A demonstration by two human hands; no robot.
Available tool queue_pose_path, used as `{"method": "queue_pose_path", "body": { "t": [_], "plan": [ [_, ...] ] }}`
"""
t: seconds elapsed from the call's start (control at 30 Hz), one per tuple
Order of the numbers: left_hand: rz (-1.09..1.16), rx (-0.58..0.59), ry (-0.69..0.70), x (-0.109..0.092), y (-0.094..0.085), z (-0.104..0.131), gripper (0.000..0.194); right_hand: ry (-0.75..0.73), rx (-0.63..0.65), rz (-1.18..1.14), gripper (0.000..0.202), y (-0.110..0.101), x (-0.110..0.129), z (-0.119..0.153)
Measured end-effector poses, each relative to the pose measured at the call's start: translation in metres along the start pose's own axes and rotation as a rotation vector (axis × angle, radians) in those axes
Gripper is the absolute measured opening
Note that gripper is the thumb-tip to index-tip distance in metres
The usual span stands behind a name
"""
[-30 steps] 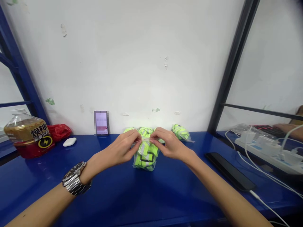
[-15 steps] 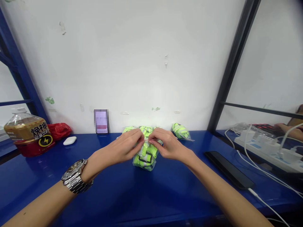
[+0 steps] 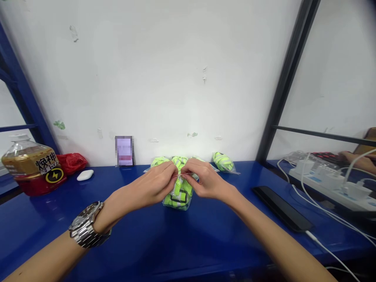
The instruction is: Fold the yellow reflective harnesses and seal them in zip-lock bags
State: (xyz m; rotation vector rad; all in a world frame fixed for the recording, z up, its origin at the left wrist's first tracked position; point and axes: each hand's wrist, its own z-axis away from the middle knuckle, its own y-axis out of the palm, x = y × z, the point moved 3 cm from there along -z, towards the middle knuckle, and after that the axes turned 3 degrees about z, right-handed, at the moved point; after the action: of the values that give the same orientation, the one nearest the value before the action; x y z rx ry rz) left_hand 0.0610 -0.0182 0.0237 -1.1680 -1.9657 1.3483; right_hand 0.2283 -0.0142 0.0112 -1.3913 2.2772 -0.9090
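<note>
Since earlier frame, left hand [image 3: 154, 181] and right hand [image 3: 206, 178] closer together at fingertips. Each closed in pinch on top edge of clear bag with yellow-green contents [image 3: 178, 199]. Bag centred below both, long axis roughly upright; neither hand nearer. Contact with tabletop [image 3: 202, 243]: cannot tell.

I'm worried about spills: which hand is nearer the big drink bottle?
Left. The left hand pinches the top edge of the clear bag, well right of the bottle; the right hand pinches it farther right.

Clear bag [image 3: 177, 204], neon fabric [image 3: 185, 186] inside, seemingly upright.
</note>
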Motion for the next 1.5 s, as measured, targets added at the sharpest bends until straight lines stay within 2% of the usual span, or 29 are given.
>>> {"method": "queue_pose_path", "body": {
  "t": [0.43, 0.67, 0.83, 0.97, 1.13, 1.33, 1.5],
  "plan": [
    [-0.103, -0.05, 0.11, -0.006, 0.002, -0.002, 0.016, -0.014, 0.016, 0.058, 0.012, 0.002, 0.003, 0.001],
    [-0.316, -0.233, 0.194, -0.002, 0.013, -0.005, 0.022, 0.012, -0.029, 0.308, 0.018, 0.015, 0.006, -0.002],
    [-0.259, -0.239, 0.136, 0.005, 0.011, 0.001, 0.018, 0.05, -0.051, 0.17, 0.013, 0.009, 0.0, 0.0],
    [-0.15, -0.216, 0.048, 0.022, 0.005, 0.015, 0.013, 0.147, -0.052, 0.022, 0.011, -0.003, -0.01, 0.009],
    [-0.127, -0.251, -0.018, 0.04, 0.006, 0.029, 0.015, 0.216, -0.087, 0.066, 0.012, -0.008, -0.016, 0.015],
    [-0.159, -0.254, 0.032, 0.033, 0.008, 0.027, 0.016, 0.265, -0.085, 0.099, 0.025, 0.0, -0.018, 0.017],
    [-0.161, -0.282, 0.046, 0.028, 0.006, 0.027, 0.013, 0.35, -0.039, 0.046, 0.011, -0.007, -0.02, 0.02]
  ]
}}
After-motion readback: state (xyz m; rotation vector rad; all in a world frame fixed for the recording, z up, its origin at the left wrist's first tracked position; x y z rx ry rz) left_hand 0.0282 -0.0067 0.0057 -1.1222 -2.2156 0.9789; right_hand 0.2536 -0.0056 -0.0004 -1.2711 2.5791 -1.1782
